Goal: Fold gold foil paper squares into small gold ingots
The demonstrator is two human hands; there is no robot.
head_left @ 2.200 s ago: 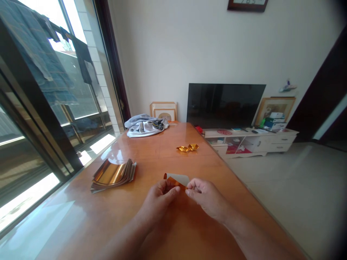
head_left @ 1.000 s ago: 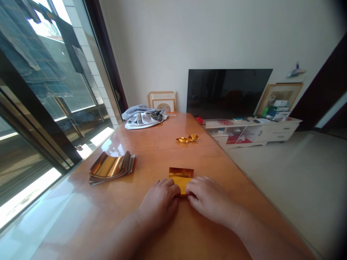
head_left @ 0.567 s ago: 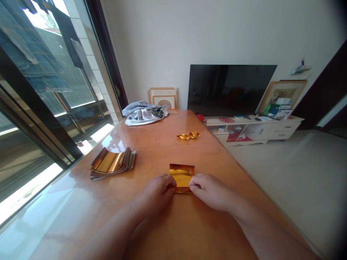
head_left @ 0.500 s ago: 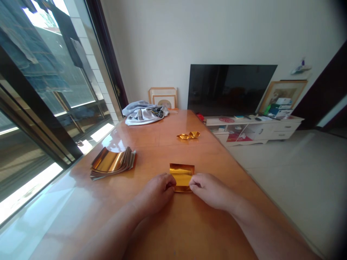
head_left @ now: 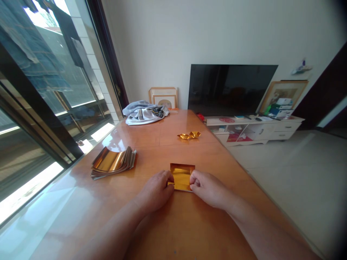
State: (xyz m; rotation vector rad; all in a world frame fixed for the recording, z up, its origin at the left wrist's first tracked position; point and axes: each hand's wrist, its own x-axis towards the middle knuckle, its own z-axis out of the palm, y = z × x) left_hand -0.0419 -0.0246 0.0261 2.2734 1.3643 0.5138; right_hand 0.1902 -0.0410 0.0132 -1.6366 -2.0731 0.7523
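Note:
A small sheet of shiny gold paper (head_left: 182, 176) lies near the front of the wooden table, between my two hands. My left hand (head_left: 158, 187) pinches its left edge near the lower corner. On the opposite edge, my right hand (head_left: 204, 186) has its thumb and fingers closed on the paper. To the left rests a curved stack of gold sheets (head_left: 112, 161). Farther back, beyond the sheet, sits a folded gold paper piece (head_left: 189, 135) with two puffed ends.
The glossy wooden table (head_left: 173, 224) carries a grey cloth bundle (head_left: 146, 113) at its far left end. Its right edge runs diagonally beside the tiled floor. A white cabinet (head_left: 260, 130) and a television (head_left: 230, 88) stand beyond.
Both hands have shifted slightly up along the paper's sides. The darker band along its near edge no longer shows, and a pale rim is now visible there.

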